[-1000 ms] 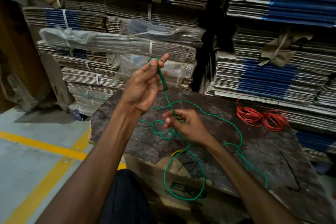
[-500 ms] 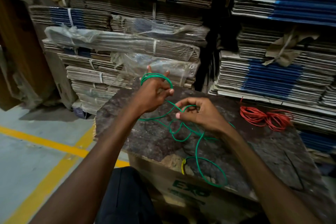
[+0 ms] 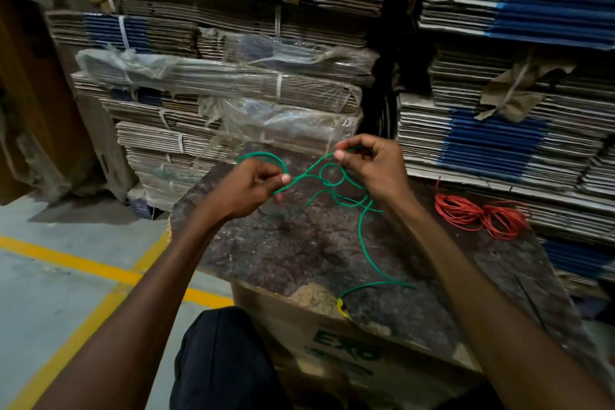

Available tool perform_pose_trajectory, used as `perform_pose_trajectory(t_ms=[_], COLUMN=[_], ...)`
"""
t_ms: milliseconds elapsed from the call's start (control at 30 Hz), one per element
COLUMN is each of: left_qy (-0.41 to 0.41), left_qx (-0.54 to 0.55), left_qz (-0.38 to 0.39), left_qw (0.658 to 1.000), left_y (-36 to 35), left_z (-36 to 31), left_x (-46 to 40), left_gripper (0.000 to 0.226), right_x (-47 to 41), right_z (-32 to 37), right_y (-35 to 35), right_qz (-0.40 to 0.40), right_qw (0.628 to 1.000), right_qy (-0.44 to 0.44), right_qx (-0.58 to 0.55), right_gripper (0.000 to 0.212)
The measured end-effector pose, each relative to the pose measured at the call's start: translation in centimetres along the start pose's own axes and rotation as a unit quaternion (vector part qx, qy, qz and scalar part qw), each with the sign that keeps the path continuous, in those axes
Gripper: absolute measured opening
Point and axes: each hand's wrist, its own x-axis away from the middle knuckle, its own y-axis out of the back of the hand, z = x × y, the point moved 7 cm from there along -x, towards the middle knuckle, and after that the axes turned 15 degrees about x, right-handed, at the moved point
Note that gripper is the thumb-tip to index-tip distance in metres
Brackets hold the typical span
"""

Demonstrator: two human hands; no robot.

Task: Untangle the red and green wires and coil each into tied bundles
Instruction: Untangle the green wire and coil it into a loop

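Observation:
The green wire (image 3: 362, 226) runs between both hands above a dark worn board (image 3: 316, 253). My left hand (image 3: 256, 186) pinches it, with a small coil looped over the back of its fingers. My right hand (image 3: 372, 163) pinches another stretch, raised to the right; loose loops hang below it. The wire's free tail trails down to a yellow tip (image 3: 341, 306) at the board's front edge. The red wire (image 3: 479, 215) lies as a bundle on the board's right side, apart from both hands.
The board rests on a cardboard box (image 3: 349, 353) printed with green letters. Stacks of flattened cartons (image 3: 233, 83) fill the space behind and to the right. The grey floor (image 3: 50, 293) with yellow lines lies to the left. A dark-clad knee (image 3: 226, 359) sits below.
My right hand has risen and moved right, drawing the green wire out. The large loop that hung over the front edge has been pulled up, leaving only the tail on the board.

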Motion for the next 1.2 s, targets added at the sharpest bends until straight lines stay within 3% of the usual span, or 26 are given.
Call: perform_pose_trajectory(t_ms=[100, 200, 333, 567, 700, 767, 833, 933, 1000, 1067, 1133, 1200], left_qy=[-0.029, -0.039, -0.016, 0.019, 0.046, 0.053, 0.063, 0.069, 0.064, 0.066, 0.062, 0.058], left_qx=[0.012, -0.037, -0.085, -0.107, -0.126, -0.131, -0.12, -0.087, -0.071, -0.059, -0.05, -0.036], left_qz=[-0.117, -0.171, -0.203, -0.253, -0.281, -0.302, -0.305, -0.291, -0.279, -0.273, -0.274, -0.273], left_qw=[0.993, 0.984, 0.975, 0.961, 0.95, 0.943, 0.943, 0.95, 0.956, 0.958, 0.958, 0.96], left_y=[3.0, 5.0, 6.0, 6.7, 7.6, 8.7, 9.2, 8.5, 7.8, 7.2, 6.9, 6.7], left_z=[-0.1, 0.0, 1.7, 3.5, 4.6, 5.2, 5.8, 6.0, 5.9, 5.9, 5.8, 5.5], left_x=[-0.2, 0.1, 0.5, 0.5, 0.6, 1.4, 1.9, 1.7, 1.1, 0.6, 0.4, 0.4], left_gripper=[0.036, 0.031, 0.034, 0.038, 0.039, 0.042, 0.045, 0.041, 0.032, 0.026, 0.027, 0.03], right_x=[-1.5, -2.6, -4.3, -7.3, -7.9, -7.8, -8.0, -8.2, -8.0, -7.5, -6.3, -4.7], right_z=[0.0, -1.0, -2.3, -6.5, -8.7, -9.8, -10.3, -9.6, -8.2, -5.7, -3.3, -1.5], right_y=[-0.2, 0.6, 3.9, 9.2, 10.9, 11.8, 11.9, 8.3, 5.8, 3.5, 0.9, -2.3], right_qz=[0.039, 0.046, -0.096, -0.306, -0.396, -0.414, -0.372, -0.175, -0.1, -0.09, -0.078, -0.015], right_qw=[0.999, 0.991, 0.977, 0.943, 0.907, 0.894, 0.899, 0.895, 0.883, 0.889, 0.92, 0.952], right_qy=[0.02, 0.049, 0.04, -0.085, -0.143, -0.17, -0.187, -0.175, -0.136, -0.047, 0.034, 0.07], right_qx=[0.027, 0.114, 0.185, 0.105, 0.013, 0.02, 0.135, 0.37, 0.439, 0.446, 0.383, 0.299], right_gripper=[0.012, 0.015, 0.013, 0.006, 0.008, 0.008, 0.013, 0.025, 0.031, 0.031, 0.026, 0.022])
